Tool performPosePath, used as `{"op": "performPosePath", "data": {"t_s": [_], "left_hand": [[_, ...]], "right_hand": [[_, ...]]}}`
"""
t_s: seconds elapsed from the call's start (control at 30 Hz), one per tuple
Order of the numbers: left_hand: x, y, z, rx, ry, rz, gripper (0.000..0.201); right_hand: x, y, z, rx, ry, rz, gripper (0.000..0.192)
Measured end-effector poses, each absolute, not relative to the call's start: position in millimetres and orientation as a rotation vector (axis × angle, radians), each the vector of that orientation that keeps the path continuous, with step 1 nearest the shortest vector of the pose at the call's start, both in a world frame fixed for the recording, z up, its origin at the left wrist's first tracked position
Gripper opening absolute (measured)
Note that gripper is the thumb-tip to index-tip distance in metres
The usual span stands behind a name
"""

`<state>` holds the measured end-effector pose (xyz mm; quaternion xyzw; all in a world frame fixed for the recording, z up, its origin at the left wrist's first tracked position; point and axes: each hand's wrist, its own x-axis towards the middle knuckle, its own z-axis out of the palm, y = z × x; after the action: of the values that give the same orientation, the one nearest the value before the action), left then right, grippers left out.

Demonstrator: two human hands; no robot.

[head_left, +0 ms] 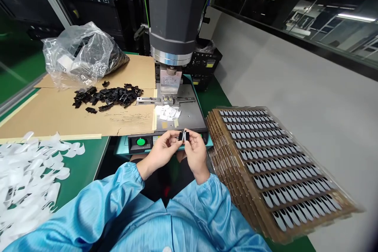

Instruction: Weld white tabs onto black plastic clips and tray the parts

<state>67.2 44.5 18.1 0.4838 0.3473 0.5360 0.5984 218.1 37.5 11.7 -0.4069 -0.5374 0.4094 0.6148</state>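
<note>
In front of my body, my left hand [162,150] pinches a small black plastic part [180,136]. My right hand [197,152] is closed on another dark piece [187,136] right beside it, with a thin pale strip showing between the two. Whether they are joined I cannot tell. Just beyond my fingers, small white pieces [167,112] lie on the grey machine base [189,115]. Above them a pale metal press head [170,82] hangs over a small fixture [167,98].
Black plastic parts [113,96] are heaped on cardboard [67,116], behind them a clear plastic bag [84,55]. White curved pieces [32,177] cover the table at left. Stacked trays [260,173] with grey-and-black parts stand at right. A green button [141,141] is on the machine's front.
</note>
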Motion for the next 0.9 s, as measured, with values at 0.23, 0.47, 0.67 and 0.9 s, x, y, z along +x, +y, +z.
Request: {"op": "performPosePath", "data": {"t_s": [0.23,0.47,0.67,0.9], "left_hand": [[66,46,22,1.044,0.839,1.234,0.045],[65,46,26,0.981,0.793,1.215,0.047],[69,44,31,1.007,0.843,1.28,0.049],[68,44,25,1.031,0.89,1.257,0.047]], "right_hand": [[217,35,15,-0.938,-1.226,0.957,0.034],[220,29,25,-0.952,-1.168,1.03,0.04],[219,32,19,-0.971,-1.122,1.033,0.042],[219,32,17,-1.002,-1.147,0.994,0.039]]}}
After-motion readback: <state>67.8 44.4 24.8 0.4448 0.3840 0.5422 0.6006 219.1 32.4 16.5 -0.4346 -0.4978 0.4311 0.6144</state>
